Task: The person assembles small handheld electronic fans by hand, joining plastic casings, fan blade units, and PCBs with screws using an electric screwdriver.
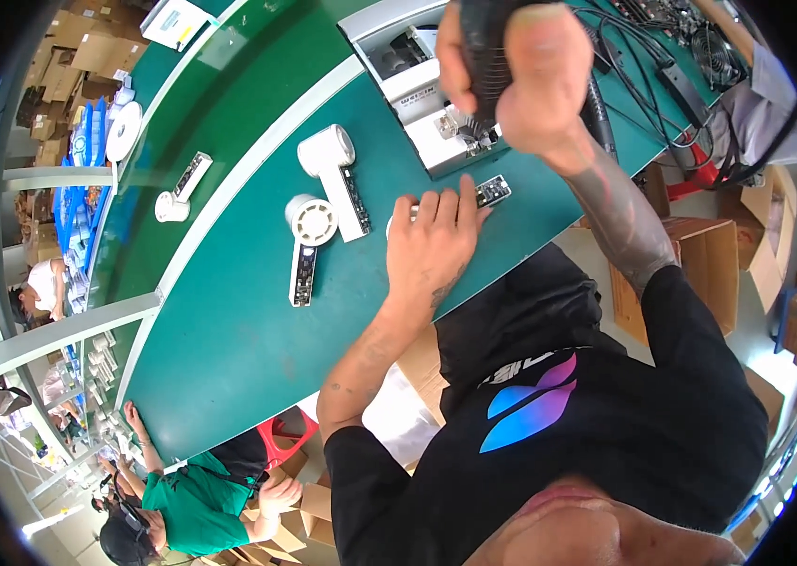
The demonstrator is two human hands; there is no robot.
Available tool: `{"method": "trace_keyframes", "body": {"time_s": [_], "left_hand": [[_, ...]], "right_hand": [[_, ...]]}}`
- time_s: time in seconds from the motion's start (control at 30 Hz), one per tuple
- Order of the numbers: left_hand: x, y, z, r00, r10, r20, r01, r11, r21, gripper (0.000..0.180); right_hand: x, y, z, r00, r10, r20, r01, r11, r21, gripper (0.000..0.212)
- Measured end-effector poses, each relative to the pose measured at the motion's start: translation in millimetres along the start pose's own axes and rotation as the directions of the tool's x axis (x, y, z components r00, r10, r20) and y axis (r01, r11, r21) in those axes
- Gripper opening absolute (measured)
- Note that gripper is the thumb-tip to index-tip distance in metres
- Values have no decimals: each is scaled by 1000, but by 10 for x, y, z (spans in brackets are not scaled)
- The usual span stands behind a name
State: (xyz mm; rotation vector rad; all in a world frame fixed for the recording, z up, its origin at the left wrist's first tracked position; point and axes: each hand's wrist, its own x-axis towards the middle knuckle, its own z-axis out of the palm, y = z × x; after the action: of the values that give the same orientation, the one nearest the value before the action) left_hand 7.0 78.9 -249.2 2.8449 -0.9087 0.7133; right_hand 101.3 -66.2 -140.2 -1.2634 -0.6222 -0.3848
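My right hand (549, 85) is wrapped round a black electric screwdriver (488, 61) with a ribbed body. The screwdriver points down at the front of a white and grey metal box (422, 104), which looks like a screw feeder. Its tip is hard to make out against the metal parts there. Flat on the green table, my left hand (431, 243) holds down a white handheld fan, whose handle end (493, 191) shows a circuit board past my fingers. The rest is mostly covered. To the left lie two more white fans (326, 151) (314, 222), their handles uncovered over circuit boards.
Another white fan (172, 206) lies on the green conveyor belt (257, 75) beyond the table's rail. Black cables (644, 66) and an adapter crowd the right end. Cardboard boxes (691, 264) stand at lower right. A person in green (196, 509) sits further left.
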Motion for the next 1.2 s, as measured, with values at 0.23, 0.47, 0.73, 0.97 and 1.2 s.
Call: {"method": "trace_keyframes", "body": {"time_s": [0.23,0.47,0.73,0.97,1.2], "left_hand": [[-27,11,18,999,-30,17,31,998,-59,31],[-47,3,41,1000,-11,-19,11,1000,-15,32],[-50,22,48,1000,-11,1,11,1000,-29,33],[-62,32,35,1000,-10,8,11,1000,-29,32],[-36,3,16,1000,5,5,-5,1000,-22,32]], "right_hand": [[-197,-94,-73,984,172,-51,-171,985,29,81],[-403,-258,-44,954,248,-170,-252,968,-3,91],[-533,0,-288,964,258,-64,-263,961,-87,102],[-701,19,-331,944,327,-42,-324,944,61,100],[-778,30,-330,953,300,-33,-298,953,61,102]]}}
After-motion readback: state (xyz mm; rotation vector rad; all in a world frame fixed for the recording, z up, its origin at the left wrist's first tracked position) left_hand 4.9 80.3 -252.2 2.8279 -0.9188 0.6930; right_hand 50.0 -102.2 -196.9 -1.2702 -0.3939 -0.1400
